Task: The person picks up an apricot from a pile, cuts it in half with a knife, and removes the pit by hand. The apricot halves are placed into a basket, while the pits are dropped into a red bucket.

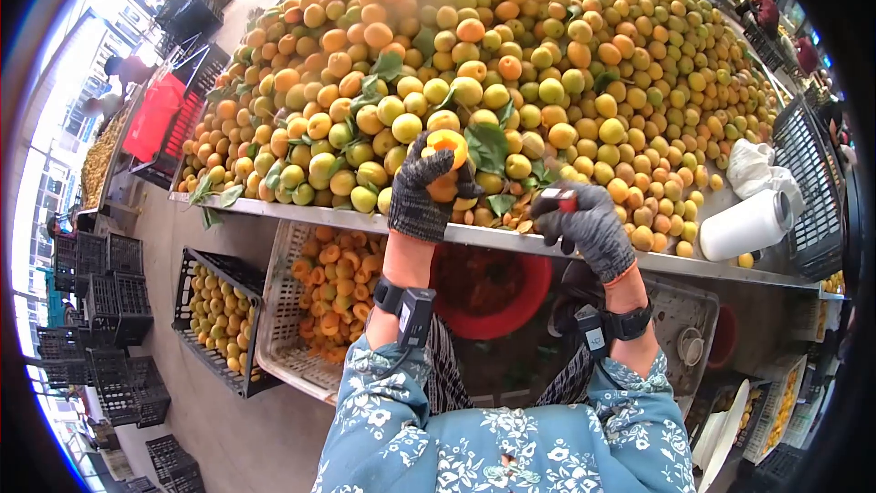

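While a round, yellow-orange fruit with a cut-open face [446, 148] is gripped in the half-curled fingers of the left hand [422, 194], gloved in dark grey knit, a small red object, perhaps a tool handle [564, 200], is pinched in the right hand [589, 226], gloved likewise, with its fingers bent inward; whether a blade is attached cannot be told. The opened fruit is held above the near edge of the heap, apart from the right hand. The step in hand is judged to be the opening or stoning of a single fruit, and for the next move a steady left grip and careful control of the red object near the gloved fingers would be called for. Beyond the hands, a broad heap of green, yellow and orange whole fruit [630, 128] is borne by a metal-edged table [511, 238]. Below, opened orange fruit pieces [330, 278] are held in a pale, slatted plastic crate [276, 310], beside which a round red plastic basin [534, 299] is placed.
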A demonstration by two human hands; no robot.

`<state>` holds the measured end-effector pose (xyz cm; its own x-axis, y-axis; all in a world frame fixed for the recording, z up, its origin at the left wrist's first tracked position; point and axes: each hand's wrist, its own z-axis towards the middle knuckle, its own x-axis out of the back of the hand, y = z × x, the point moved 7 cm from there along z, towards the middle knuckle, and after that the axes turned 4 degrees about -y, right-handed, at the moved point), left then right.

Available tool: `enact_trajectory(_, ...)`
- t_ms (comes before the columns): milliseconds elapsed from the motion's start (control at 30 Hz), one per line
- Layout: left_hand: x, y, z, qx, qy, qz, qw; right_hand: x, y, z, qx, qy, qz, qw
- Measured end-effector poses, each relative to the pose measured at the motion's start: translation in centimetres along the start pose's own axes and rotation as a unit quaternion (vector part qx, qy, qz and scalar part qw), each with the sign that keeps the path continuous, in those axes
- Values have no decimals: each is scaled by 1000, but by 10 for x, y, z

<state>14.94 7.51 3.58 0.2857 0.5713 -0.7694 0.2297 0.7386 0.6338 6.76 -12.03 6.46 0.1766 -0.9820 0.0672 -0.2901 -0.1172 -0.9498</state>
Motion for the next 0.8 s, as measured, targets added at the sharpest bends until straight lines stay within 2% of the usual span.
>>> enact_trajectory(33,-3,-2,0,5,-7,1,1000,18,6,7,74,84,69,991)
enact_trajectory(67,-7,-5,1,7,-33,6,999,32,2,13,139,114,153,972)
enact_trajectory(167,-5,-17,4,26,-12,-14,1000,69,7,33,124,207,178,954)
enact_trajectory(200,-7,-19,4,25,-15,-14,999,80,13,50,167,229,170,944)
enact_trajectory(267,-18,-18,4,28,-37,3,999,84,1,63,96,209,83,970)
enact_trajectory(300,-19,-19,3,19,-2,13,1000,85,-5,75,112,215,49,969)
enact_trajectory(333,-21,-19,3,27,-26,20,999,87,-11,86,106,222,8,969)
enact_trajectory(400,-21,-23,4,16,6,7,1000,89,-17,105,59,231,4,971)
enact_trajectory(433,-17,-27,3,54,-34,-5,998,101,-7,136,140,219,-27,965)
enact_trajectory(467,-18,-26,3,42,-21,1,999,98,-13,143,132,199,-40,970)
enact_trajectory(533,-23,-26,2,44,-22,-5,999,95,-29,164,188,231,-215,930)
enact_trajectory(567,-22,-28,2,54,-20,3,998,92,-38,172,172,253,-352,885)
enact_trajectory(600,-21,-30,3,48,-18,11,999,90,-42,180,171,251,-354,884)
enact_trajectory(667,-17,-41,3,88,-25,-14,996,77,-56,191,120,240,-387,882)
enact_trajectory(700,-19,-42,3,92,-29,-1,995,70,-61,200,129,223,-453,853)
enact_trajectory(733,-20,-41,3,94,-26,15,995,66,-64,208,128,222,-453,854)
enact_trajectory(800,-18,-41,3,103,-25,-5,994,58,-71,222,104,247,-520,811)
